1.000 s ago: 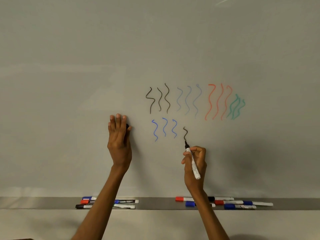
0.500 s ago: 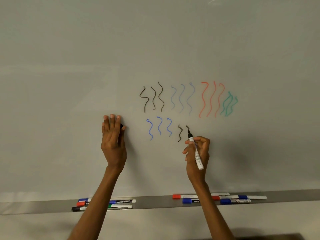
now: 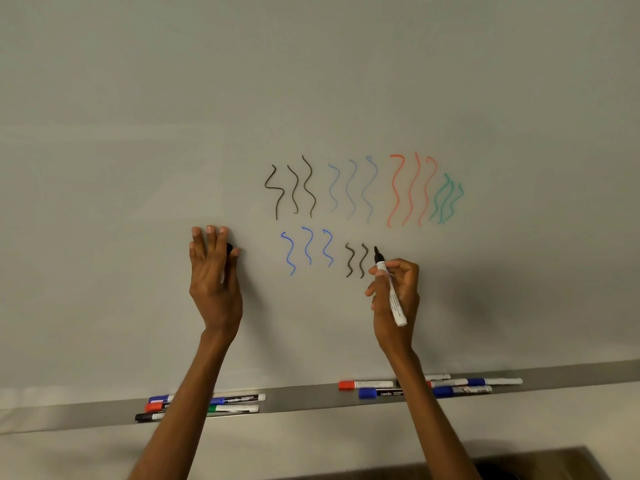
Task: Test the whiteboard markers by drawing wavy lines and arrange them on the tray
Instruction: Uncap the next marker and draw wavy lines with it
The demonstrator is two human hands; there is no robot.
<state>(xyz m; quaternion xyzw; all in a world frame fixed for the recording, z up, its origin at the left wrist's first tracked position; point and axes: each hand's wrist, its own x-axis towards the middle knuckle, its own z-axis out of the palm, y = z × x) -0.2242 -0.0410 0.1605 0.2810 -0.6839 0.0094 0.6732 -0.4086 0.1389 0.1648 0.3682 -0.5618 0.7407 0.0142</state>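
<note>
My right hand (image 3: pixel 394 292) grips an uncapped black marker (image 3: pixel 389 289), its tip touching the whiteboard (image 3: pixel 138 133) just right of two short black wavy lines (image 3: pixel 356 259). My left hand (image 3: pixel 213 271) rests flat against the board with the marker's black cap (image 3: pixel 229 248) pinched under thumb and fingers. Above are black, pale blue, red and green wavy lines; three blue ones (image 3: pixel 306 251) sit on the lower row. On the grey tray (image 3: pixel 304 398) lie two groups of capped markers: a left group (image 3: pixel 235 403) and a right group (image 3: pixel 367 388).
The tray runs along the board's bottom edge, tilted in view. My forearms cross in front of both marker groups and hide parts of them. A dark surface (image 3: pixel 540 462) shows at the bottom right.
A second short black wavy line now stands beside the first. My right hand has shifted right and raised the tip to the top of a new stroke. My left hand stayed on the board.
</note>
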